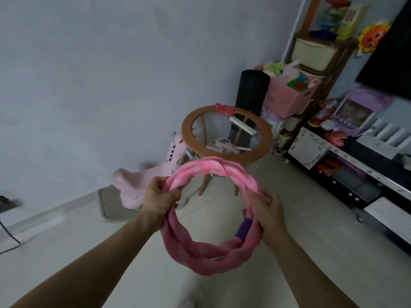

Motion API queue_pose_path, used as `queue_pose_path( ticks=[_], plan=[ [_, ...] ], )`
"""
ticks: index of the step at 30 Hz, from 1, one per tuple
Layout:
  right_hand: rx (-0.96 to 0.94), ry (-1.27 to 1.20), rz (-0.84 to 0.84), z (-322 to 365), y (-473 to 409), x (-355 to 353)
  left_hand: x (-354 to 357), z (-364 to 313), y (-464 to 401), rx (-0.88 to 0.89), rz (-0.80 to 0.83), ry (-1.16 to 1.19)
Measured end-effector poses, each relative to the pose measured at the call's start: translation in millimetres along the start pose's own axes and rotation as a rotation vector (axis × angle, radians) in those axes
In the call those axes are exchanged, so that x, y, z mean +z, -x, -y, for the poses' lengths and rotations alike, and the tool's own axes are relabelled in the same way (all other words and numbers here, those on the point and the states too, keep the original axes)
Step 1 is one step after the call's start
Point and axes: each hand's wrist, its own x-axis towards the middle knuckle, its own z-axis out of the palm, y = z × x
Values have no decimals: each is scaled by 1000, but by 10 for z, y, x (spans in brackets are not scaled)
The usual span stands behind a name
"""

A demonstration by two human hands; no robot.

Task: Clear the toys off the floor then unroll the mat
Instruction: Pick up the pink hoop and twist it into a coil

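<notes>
Pink fabric ring [211, 221], a twisted hoop-shaped toy with a purple band [243, 228] on its right side, hangs in mid-air above the pale floor [289, 218] as I watch through the head camera. Left hand [159, 197] has its fingers curled tight round the ring's upper left edge; right hand [269, 215] grips the right side just above the purple band, fingers wrapped behind the cloth. Both forearms reach in from the bottom of the frame. Behind the ring stands a round side table [226, 135] with a cork-brown rim and a glass top, a small red toy [224, 108] perched on its far rim. Left of the table, a pink ride-on toy [142, 183] sits against the grey wall [111, 74]. A black cylinder [252, 92] rises upright behind the table; whether it is the rolled mat I cannot tell. Further right, a shelf unit holds a pink basket [287, 98] stuffed with plush toys, and a low TV cabinet [355, 170] along the right wall carries a purple toy set [355, 110] beneath a dark screen [391, 52].
</notes>
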Motion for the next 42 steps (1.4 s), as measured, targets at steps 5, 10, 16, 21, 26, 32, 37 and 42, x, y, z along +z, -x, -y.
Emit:
queue_pose_path(
  ticks=[5,10,16,21,26,32,37,42],
  plan=[
    [2,-2,-53,139,-708,37,454,-222,-613,3,40,-48],
    [6,-12,-59,296,-1532,-26,1024,-333,-1098,-11,27,-28],
    [-21,55,73,586,-2648,-146,1772,-406,-1667,-25,-56,19],
    [-47,163,153,888,-3490,-268,2356,-434,-2033,-51,-133,54],
    [-78,233,184,1024,-4044,-203,2649,-401,-2294,-87,-201,33],
    [-48,253,255,1069,-4570,29,2821,-383,-2713,-119,-273,60],
    [-25,307,283,1112,-5148,367,2947,-347,-3289,-144,-345,64],
    [16,413,376,1170,-5794,743,3044,-257,-3957,-170,-388,76]
  ],
)
